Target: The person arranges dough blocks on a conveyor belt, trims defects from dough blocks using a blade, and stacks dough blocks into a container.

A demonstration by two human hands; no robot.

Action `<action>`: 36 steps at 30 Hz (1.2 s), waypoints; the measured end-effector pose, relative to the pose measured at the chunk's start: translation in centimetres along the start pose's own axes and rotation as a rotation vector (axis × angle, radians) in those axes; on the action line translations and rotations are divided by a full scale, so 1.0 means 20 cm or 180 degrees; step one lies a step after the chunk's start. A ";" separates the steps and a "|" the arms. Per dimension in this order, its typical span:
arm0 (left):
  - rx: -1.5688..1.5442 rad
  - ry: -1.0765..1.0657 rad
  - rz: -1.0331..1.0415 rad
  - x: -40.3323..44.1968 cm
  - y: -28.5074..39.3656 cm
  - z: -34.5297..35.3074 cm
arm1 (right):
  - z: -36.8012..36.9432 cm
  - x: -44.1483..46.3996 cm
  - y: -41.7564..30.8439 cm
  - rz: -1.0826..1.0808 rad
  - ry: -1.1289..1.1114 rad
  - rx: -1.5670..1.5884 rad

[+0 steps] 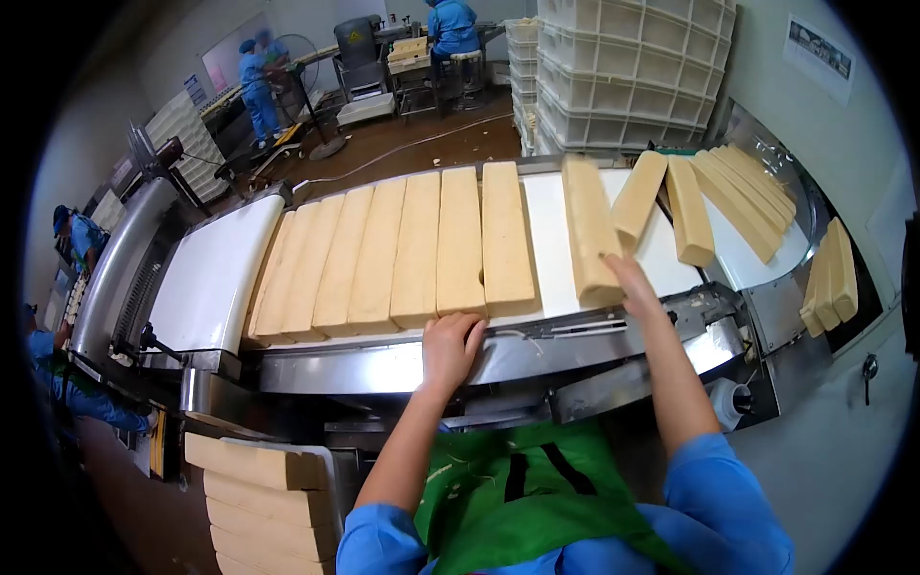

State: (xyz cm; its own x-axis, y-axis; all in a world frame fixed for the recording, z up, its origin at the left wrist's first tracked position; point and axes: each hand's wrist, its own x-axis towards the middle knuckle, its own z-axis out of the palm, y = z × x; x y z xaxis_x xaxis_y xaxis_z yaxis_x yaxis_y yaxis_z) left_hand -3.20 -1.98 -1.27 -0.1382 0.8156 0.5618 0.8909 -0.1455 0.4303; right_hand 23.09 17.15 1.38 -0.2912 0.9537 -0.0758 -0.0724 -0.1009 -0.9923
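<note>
Right hand [628, 285] gripping the near end of a long yellow block [592, 230], slightly blurred, over the white conveyor belt [206, 278]. Thumb at the block's right edge. Left hand [452, 347] at the near ends of a tight row of similar blocks [383, 254], fingers bent over the edge; grip or mere contact impossible to tell. Between row and gripped block, a bare strip of belt. Just right of the gripped block, a tilted block [640, 196] and an upright-angled neighbour [689, 213]; beyond, a leaning cluster [743, 192]. At near left, more blocks [254, 498] beside a pale tray rim [335, 479]. On the far side, stacked white crates [628, 81]; farther left, a seated person in blue [452, 29]. Nearest of all, a green apron [527, 503].
</note>
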 end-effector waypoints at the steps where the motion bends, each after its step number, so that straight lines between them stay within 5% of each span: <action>1: 0.0002 -0.0052 -0.0052 0.01 0.01 0.00 | -0.01 0.07 0.06 -0.0026 -0.0007 -0.0613; 6: -0.0235 -0.0396 0.0332 0.02 0.02 0.00 | 0.27 0.17 0.12 -0.0500 -0.0333 -0.0927; 9: -0.0101 -0.0530 0.0461 0.04 0.04 0.01 | 0.23 0.22 0.06 -0.0032 -0.0605 -0.0761; 11: -0.0111 -0.0579 0.0455 0.05 0.04 0.02 | 0.12 0.28 0.01 -0.1261 -0.0250 -0.3765; 12: -0.0112 -0.0588 0.0437 0.05 0.04 0.02 | 0.13 0.33 -0.07 -0.0492 -0.0286 -0.2393; 13: -0.0110 -0.0591 0.0410 0.05 0.04 0.02 | 0.13 0.35 -0.10 -0.0488 -0.0264 -0.2415; 15: -0.0090 -0.0585 0.0415 0.05 0.03 0.01 | 0.13 0.37 -0.12 -0.1588 0.1507 -0.4303; 16: -0.0074 -0.0576 0.0396 0.05 0.03 0.01 | 0.12 0.42 -0.08 -0.1525 0.1912 -0.4440; 19: -0.0073 -0.0524 0.0349 0.05 0.03 0.00 | 0.09 0.43 -0.02 -0.0612 0.2073 -0.4045; 26: -0.0121 -0.0494 0.0303 0.04 0.03 0.00 | -0.07 0.20 0.07 -0.1071 0.1702 -0.3748; 29: -0.0182 -0.0465 0.0350 0.04 0.02 0.00 | -0.36 0.15 0.11 -0.1331 0.1235 -0.2565; 31: -0.0166 -0.0512 0.0351 0.04 0.02 0.00 | -0.47 0.09 0.07 -0.0446 0.0940 0.0764; 35: -0.0140 -0.0532 0.0385 0.05 0.03 0.00 | -0.44 0.11 0.10 -0.1117 0.1105 -0.0732; 36: -0.0142 -0.0542 0.0380 0.05 0.03 0.00 | -0.33 0.05 0.07 -0.1370 0.1101 -0.2404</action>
State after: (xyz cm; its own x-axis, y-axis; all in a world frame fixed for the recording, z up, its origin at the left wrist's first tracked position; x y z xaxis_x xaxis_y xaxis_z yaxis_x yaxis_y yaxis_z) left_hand -2.83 -1.23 -0.55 0.0459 0.8735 0.4847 0.8760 -0.2684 0.4007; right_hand 28.90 19.87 -0.79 -0.0745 0.9098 0.4083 0.5663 0.3756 -0.7336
